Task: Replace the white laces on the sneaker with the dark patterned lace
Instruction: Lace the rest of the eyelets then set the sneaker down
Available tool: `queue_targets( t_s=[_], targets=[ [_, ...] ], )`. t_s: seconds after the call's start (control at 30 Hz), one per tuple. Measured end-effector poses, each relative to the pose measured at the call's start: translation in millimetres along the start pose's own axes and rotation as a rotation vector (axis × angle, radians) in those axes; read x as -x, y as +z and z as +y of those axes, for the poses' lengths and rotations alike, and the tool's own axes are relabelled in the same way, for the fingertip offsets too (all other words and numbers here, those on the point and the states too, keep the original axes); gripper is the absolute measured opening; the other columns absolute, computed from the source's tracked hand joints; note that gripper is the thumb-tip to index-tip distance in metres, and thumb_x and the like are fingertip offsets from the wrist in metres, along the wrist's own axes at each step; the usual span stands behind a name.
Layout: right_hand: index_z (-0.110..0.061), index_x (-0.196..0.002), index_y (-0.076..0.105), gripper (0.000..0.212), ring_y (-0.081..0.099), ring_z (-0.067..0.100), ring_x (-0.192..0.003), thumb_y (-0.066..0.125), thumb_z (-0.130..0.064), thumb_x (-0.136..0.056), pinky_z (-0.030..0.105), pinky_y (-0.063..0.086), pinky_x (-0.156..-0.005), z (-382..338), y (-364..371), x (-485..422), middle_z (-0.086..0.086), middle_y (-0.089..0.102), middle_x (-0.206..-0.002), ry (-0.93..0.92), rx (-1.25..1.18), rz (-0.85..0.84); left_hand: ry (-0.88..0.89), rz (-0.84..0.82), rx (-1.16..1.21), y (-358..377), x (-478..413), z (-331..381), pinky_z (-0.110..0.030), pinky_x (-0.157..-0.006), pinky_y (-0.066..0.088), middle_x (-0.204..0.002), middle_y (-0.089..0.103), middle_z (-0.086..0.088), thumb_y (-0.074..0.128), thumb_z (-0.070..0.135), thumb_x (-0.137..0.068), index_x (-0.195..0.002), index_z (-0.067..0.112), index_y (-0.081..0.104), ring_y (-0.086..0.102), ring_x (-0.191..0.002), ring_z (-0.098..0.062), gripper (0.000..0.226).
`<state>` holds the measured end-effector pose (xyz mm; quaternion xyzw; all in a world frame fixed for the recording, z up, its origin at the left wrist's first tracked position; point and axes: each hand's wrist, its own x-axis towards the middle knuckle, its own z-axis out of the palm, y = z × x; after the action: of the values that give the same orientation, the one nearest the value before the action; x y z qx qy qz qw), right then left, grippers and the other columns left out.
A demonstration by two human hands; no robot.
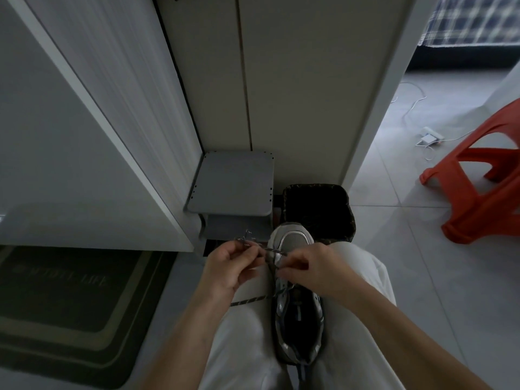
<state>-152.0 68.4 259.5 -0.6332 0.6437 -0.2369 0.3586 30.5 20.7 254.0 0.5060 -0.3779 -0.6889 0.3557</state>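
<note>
**A:** Where is the sneaker?

**B:** The sneaker [298, 327] lies on the person's lap, wedged between the thighs, toe pointing away towards the bin [318, 204]. I see no white laces on it.

**A:** And the hands?

**B:** The left hand [228, 266] pinches the lace [250, 300] just left of the toe, fingers curled round it. The right hand [312, 268] is curled too, its fingertips nipping the lace at the eyelets near the toe. One stretch of lace runs between the two hands. Another stretch trails from the eyelets across the left thigh.

**A:** What could go wrong from here?

**B:** Three things, I'd judge. If the left hand draws too far, the loose tail on the thigh could slip back through its eyelet or leave the ends uneven. Only the legs hold the shoe, so a sharp tug could tip it or slide it forward off the lap. The light is also dim and the right hand hides some of the eyelets, so a skipped hole or a twist in the lace could be missed.

**A:** Any writing?

**B:** The mat [64, 291] on the floor to the left has a pale line of letters. Only "LIFE" at the end reads and the rest is too faint. No brand is legible on the sneaker.
</note>
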Motion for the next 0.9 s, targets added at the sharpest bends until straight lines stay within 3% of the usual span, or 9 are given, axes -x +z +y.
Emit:
queue_targets(
  t_s=[0.17, 0.3, 0.4, 0.43, 0.53, 0.6, 0.67, 0.77, 0.9],
  targets=[
    [-0.024, -0.083, 0.070, 0.012, 0.058, 0.004, -0.067, 0.065, -0.035, -0.084, 0.026, 0.048, -0.063, 0.5, 6.7, -0.4, -0.009, 0.065, -0.070, -0.027, 0.076, 0.083, 0.002, -0.038, -0.041, 5.8, -0.5, -5.0, -0.021, -0.054, 0.052, -0.076, 0.072, -0.005, 0.064, 0.005, -0.085, -0.087, 0.010, 0.068, 0.066, -0.064, -0.009, 0.007],
    [-0.024, -0.085, 0.069, 0.015, 0.057, 0.009, -0.078, 0.063, -0.038, -0.084, 0.032, 0.048, -0.069, 4.3, 3.0, -2.8, -0.008, 0.061, -0.082, -0.050, 0.209, 0.100, 0.122, 0.000, -0.467, 11.8, -5.3, -8.7, -0.024, -0.053, 0.052, -0.067, 0.068, 0.000, 0.067, 0.010, -0.085, -0.075, 0.021, 0.067, 0.063, -0.056, -0.009, 0.015],
    [-0.023, -0.090, 0.068, 0.015, 0.057, 0.015, -0.087, 0.062, -0.036, -0.085, 0.032, 0.047, -0.074, 16.3, 0.8, -1.3, -0.003, 0.057, -0.093, 0.055, 0.283, 0.133, 0.259, 0.114, -0.716, 12.3, -11.5, -7.8, -0.032, -0.064, 0.055, -0.071, 0.069, 0.003, 0.068, 0.016, -0.085, -0.076, 0.025, 0.065, 0.066, -0.067, -0.016, 0.013],
    [-0.023, -0.092, 0.069, 0.014, 0.057, 0.017, -0.090, 0.061, -0.033, -0.086, 0.032, 0.047, -0.075, 21.2, 2.5, -0.3, -0.001, 0.055, -0.097, 0.081, 0.313, 0.117, 0.268, 0.099, -0.756, 13.1, -12.1, -7.9, -0.030, -0.067, 0.055, -0.073, 0.068, 0.004, 0.068, 0.017, -0.085, -0.079, 0.024, 0.066, 0.066, -0.070, -0.014, 0.009],
    [-0.027, -0.097, 0.070, 0.016, 0.052, 0.017, -0.102, 0.062, -0.031, -0.084, 0.026, 0.045, -0.078, 30.2, 12.8, 4.8, -0.001, 0.049, -0.105, 0.098, 0.349, 0.091, 0.308, 0.056, -0.910, 20.0, -9.8, -10.2, -0.003, -0.057, 0.040, -0.068, 0.060, 0.016, 0.068, 0.020, -0.084, -0.085, 0.022, 0.067, 0.059, -0.063, 0.006, 0.002],
    [-0.029, -0.100, 0.071, 0.019, 0.047, 0.017, -0.109, 0.063, -0.034, -0.083, 0.026, 0.044, -0.084, 32.1, 18.4, 6.7, -0.002, 0.047, -0.113, 0.090, 0.356, 0.131, 0.358, 0.069, -0.946, 25.4, -6.3, -10.8, 0.005, -0.057, 0.033, -0.063, 0.054, 0.021, 0.069, 0.020, -0.083, -0.082, 0.023, 0.067, 0.050, -0.065, 0.023, 0.004],
    [-0.030, -0.099, 0.072, 0.019, 0.044, 0.019, -0.115, 0.063, -0.035, -0.083, 0.029, 0.042, -0.091, 31.6, 21.7, 7.3, -0.002, 0.044, -0.126, 0.072, 0.361, 0.168, 0.366, 0.075, -0.953, 28.0, -5.5, -11.1, 0.006, -0.058, 0.031, -0.062, 0.052, 0.020, 0.070, 0.021, -0.082, -0.079, 0.025, 0.065, 0.045, -0.066, 0.029, 0.006],
    [-0.031, -0.096, 0.073, 0.017, 0.038, 0.025, -0.122, 0.062, -0.031, -0.083, 0.034, 0.040, -0.096, 27.6, 25.5, 8.5, -0.003, 0.037, -0.142, 0.039, 0.354, 0.195, 0.312, 0.027, -0.952, 30.1, -7.0, -8.0, 0.003, -0.056, 0.034, -0.064, 0.055, 0.018, 0.067, 0.023, -0.083, -0.078, 0.026, 0.063, 0.053, -0.066, 0.017, 0.007],
    [-0.031, -0.096, 0.074, 0.017, 0.034, 0.029, -0.125, 0.065, -0.028, -0.082, 0.041, 0.040, -0.095, 22.9, 28.6, 8.5, -0.002, 0.034, -0.147, 0.032, 0.321, 0.252, 0.304, -0.002, -1.019, 34.2, -10.6, -4.5, 0.003, -0.056, 0.034, -0.068, 0.056, 0.017, 0.064, 0.022, -0.086, -0.081, 0.024, 0.062, 0.056, -0.063, 0.007, 0.005]
  ],
)
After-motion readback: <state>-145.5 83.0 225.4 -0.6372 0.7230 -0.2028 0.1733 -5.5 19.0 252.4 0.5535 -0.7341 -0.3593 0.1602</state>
